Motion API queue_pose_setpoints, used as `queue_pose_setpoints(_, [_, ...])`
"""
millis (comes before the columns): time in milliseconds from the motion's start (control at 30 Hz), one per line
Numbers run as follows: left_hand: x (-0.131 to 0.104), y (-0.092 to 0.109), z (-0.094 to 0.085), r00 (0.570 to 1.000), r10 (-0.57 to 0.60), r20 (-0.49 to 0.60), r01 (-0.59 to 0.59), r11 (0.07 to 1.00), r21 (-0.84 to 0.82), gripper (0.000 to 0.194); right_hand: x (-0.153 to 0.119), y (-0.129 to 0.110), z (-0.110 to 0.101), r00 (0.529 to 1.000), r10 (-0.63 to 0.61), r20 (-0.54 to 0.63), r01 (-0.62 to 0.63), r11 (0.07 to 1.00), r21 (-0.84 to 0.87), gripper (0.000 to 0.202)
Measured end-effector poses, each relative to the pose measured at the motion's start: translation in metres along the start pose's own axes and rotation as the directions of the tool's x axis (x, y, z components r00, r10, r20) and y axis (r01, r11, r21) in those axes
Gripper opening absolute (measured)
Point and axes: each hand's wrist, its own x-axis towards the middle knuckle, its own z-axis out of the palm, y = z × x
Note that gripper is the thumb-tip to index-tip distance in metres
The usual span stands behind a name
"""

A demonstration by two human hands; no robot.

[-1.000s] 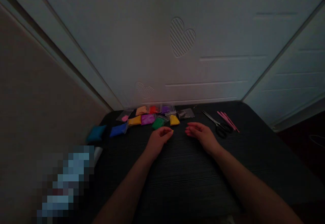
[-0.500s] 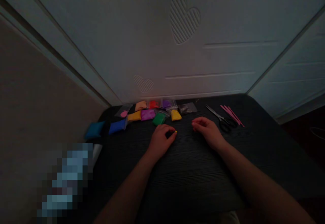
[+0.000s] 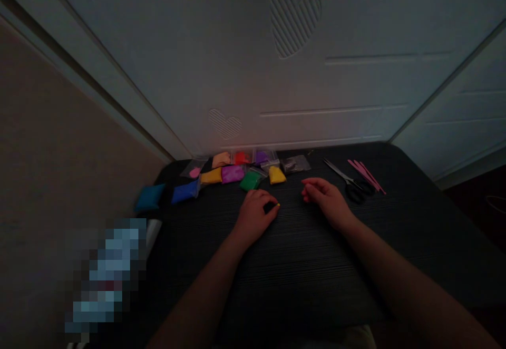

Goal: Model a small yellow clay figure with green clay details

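Gently does it: in the head view the left hand (image 3: 254, 216) pinches a tiny yellow piece (image 3: 279, 205) at its fingertips; light, even pressure should avoid flattening it. Beyond that hand lies the yellow packet (image 3: 277, 175). The right hand (image 3: 327, 200) curls beside the scissors (image 3: 353, 186), its grip too dim to tell.

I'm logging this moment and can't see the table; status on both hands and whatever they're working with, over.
Left hand pinching small yellow piece. Right hand apart, fingers curled, contents unclear. Nothing visible between hands.
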Motion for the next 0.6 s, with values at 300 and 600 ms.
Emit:
queue_pose_setpoints(300, [-0.0002,-0.0011,0.0008,1.000,0.001,0.004,-0.001,1.000,0.003,0.016,-0.0003,0.0009,0.0027,0.998,0.029,0.050,-0.031,0.998,0.053,0.025])
queue_pose_setpoints(600, [-0.0007,-0.0028,-0.0022,1.000,0.008,0.018,-0.007,0.999,-0.047,0.020,-0.0013,0.0019,-0.0005,0.998,0.028,0.059,-0.032,0.997,0.073,0.026])
